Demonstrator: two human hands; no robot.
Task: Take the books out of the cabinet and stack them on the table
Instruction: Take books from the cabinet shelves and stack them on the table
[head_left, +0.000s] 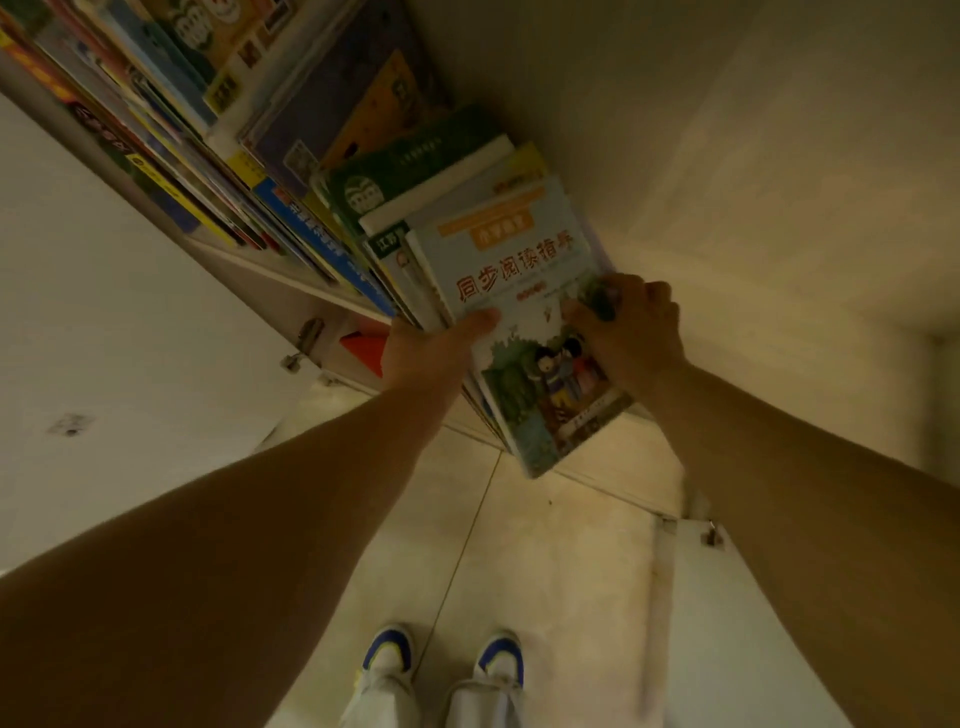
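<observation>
Books (514, 312) jut past the cabinet shelf's (291, 275) front edge at center, floor (545, 561) open toward 6 o'clock. Left hand (431, 353) grips their 9 o'clock side, thumb on the cover; right hand (631, 330) clutches the 3 o'clock edge, fingers hidden behind. Titles blur.

I'm seeing the front book (511, 291) showing a pale blue cover — red title characters, orange band up top, green trees and cartoon kids below. Behind it a dark green book (415, 166) is showing. My shoes (447, 660) are showing white with blue-yellow toes.
</observation>
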